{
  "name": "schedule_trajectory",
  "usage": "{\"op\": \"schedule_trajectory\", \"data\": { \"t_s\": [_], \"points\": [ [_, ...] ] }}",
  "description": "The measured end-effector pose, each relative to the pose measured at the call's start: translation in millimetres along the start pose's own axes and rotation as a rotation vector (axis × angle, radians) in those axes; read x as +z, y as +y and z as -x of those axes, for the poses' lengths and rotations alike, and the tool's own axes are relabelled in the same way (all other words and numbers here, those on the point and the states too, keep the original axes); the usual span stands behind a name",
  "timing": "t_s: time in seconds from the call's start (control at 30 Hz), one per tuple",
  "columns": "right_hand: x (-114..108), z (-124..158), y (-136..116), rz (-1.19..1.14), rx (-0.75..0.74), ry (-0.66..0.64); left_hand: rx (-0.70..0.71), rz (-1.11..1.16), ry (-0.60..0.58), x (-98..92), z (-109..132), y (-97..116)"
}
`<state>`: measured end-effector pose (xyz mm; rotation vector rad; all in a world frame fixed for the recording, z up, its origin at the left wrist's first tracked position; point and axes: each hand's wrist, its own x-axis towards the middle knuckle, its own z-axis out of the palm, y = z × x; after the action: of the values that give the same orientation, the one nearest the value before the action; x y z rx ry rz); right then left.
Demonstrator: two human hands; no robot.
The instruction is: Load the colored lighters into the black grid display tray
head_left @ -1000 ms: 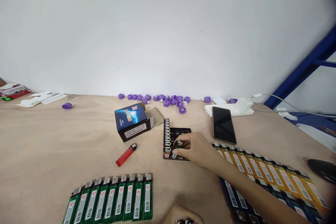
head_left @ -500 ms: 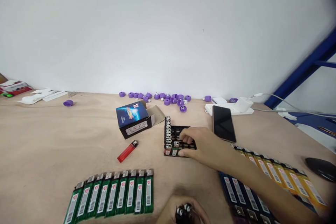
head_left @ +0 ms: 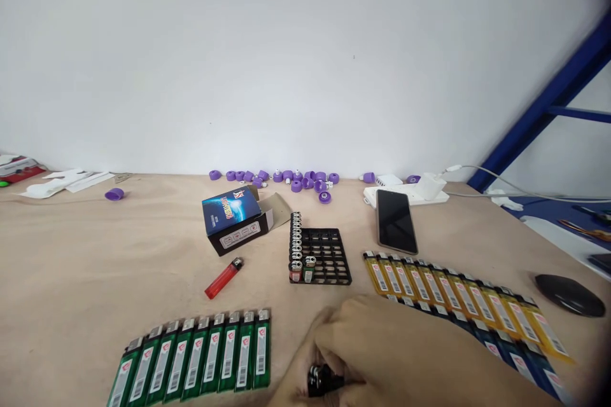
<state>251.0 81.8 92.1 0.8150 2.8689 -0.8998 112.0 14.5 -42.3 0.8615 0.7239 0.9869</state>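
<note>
At the bottom centre my left hand point(head_left: 296, 372) is closed round a small bundle of lighters point(head_left: 322, 380), of which only dark ends show. Over it lies my right hand point(head_left: 382, 337), fingers curled in at the bundle; what they pinch is hidden. Beyond both hands sits a black grid tray point(head_left: 334, 257). Lighters stand upright along its left column, a red lighter point(head_left: 296, 272) at the front. Beside that one, a single green lighter point(head_left: 309, 270) stands in the second column's front slot.
Green lighters point(head_left: 195, 356) lie in a row at front left, with a loose red lighter point(head_left: 223, 278) behind. Yellow lighters point(head_left: 449, 289) and blue lighters point(head_left: 520, 365) lie right. Farther back are an opened box point(head_left: 233, 216), purple caps point(head_left: 308, 181), a phone point(head_left: 396, 221) and a power strip point(head_left: 372, 196). A mouse point(head_left: 568, 294) is far right.
My right hand has left the tray and come back to my left hand at the bottom. The tray's slots and the yellow row are now uncovered. The view has shifted slightly.
</note>
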Motion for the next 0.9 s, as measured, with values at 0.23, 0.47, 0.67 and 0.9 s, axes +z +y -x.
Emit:
{"op": "schedule_trajectory", "data": {
  "t_s": [0.23,0.47,0.67,0.9],
  "points": [
    [-32.8,1.5,4.7,-0.102,0.037,-0.101,-0.029,-0.081,-0.209,7.5,-0.3,42.6],
    [-60.8,4.0,56.2,-0.58,0.04,0.37,0.063,-1.016,0.025,-3.3,-2.6,110.6],
    [-37.4,-25.8,88.6,-0.549,0.138,0.815,0.105,-1.716,0.071,-18.3,-18.8,116.4],
    [-19.7,-48.7,85.1,-0.4,0.169,0.641,0.045,-1.95,0.002,-17.5,-13.2,110.4]
  ]
}}
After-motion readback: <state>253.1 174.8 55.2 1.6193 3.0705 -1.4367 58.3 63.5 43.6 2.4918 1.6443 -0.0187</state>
